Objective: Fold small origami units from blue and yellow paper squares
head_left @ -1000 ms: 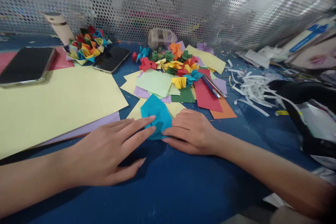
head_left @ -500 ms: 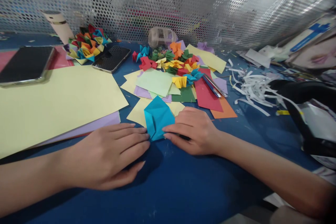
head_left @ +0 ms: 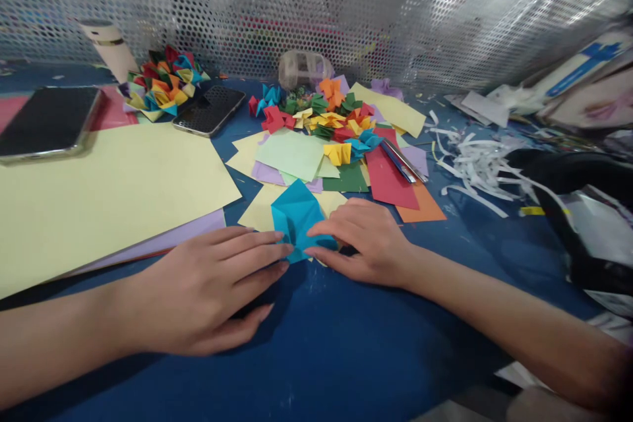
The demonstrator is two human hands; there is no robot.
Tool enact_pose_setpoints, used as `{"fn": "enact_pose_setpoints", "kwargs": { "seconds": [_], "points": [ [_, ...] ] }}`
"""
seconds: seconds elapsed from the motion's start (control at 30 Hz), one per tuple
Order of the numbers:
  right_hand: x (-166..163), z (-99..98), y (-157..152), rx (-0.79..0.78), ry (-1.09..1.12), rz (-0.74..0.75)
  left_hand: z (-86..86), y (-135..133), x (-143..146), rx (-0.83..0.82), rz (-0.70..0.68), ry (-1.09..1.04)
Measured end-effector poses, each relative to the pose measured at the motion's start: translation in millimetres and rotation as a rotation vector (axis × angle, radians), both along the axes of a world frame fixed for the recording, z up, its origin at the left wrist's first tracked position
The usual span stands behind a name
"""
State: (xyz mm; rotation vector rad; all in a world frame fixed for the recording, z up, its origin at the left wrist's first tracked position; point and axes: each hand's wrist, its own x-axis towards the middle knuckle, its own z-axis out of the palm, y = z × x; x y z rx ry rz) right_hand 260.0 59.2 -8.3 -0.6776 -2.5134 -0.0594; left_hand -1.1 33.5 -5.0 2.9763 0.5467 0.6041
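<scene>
A blue sheet of origami paper (head_left: 297, 206), creased and partly folded, lies on the table between my hands. My left hand (head_left: 208, 293) is flat with its fingers stretched out, the fingertips resting on the paper's lower left edge. From the other side, the thumb and index finger of my right hand (head_left: 368, 244) pinch the right flap of the sheet. Pale yellow paper (head_left: 262, 208) shows beneath and behind it. Part of the blue sheet's lower edges is hidden by my fingers.
Folded colourful paper pieces (head_left: 336, 120) and loose sheets (head_left: 291, 155) lie behind, beside pens (head_left: 403, 161). Two phones (head_left: 49, 120), a large yellow sheet (head_left: 119, 191) and a paper-piece cluster (head_left: 163, 86) are left. White paper strips (head_left: 475, 158) lie right. A perforated metal panel (head_left: 222, 6) stands at the back.
My left fingertips have slid slightly right, onto the blue paper's edge. The paper's right flap now shows more, spread toward my right hand.
</scene>
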Motion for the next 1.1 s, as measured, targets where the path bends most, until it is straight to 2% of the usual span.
{"fn": "enact_pose_setpoints", "kwargs": {
  "seconds": [0.33, 0.5, 0.57, 0.83, 0.97, 1.1],
  "points": [
    [-0.6, -0.8, 2.0, -0.055, 0.033, -0.023, -1.9, 4.1, -2.1, -0.085, -0.059, 0.152],
    [3.3, 4.0, 7.4, -0.181, 0.212, -0.025, -1.1, 5.2, -1.6, -0.096, -0.068, 0.168],
    [6.0, 4.6, 11.5, -0.204, 0.181, -0.018, -2.0, 4.0, -1.6, -0.086, -0.065, 0.165],
    [2.9, 0.7, 12.5, -0.133, 0.125, -0.034, -8.0, -2.4, -4.5, 0.053, 0.213, 0.129],
    [1.7, 0.6, 9.3, -0.078, 0.109, 0.017, -6.1, -3.1, -3.4, 0.117, 0.229, 0.11],
    [1.8, -1.3, 8.6, -0.063, 0.113, 0.045, -7.1, -5.4, -3.6, 0.171, 0.161, 0.059]
  ]
}}
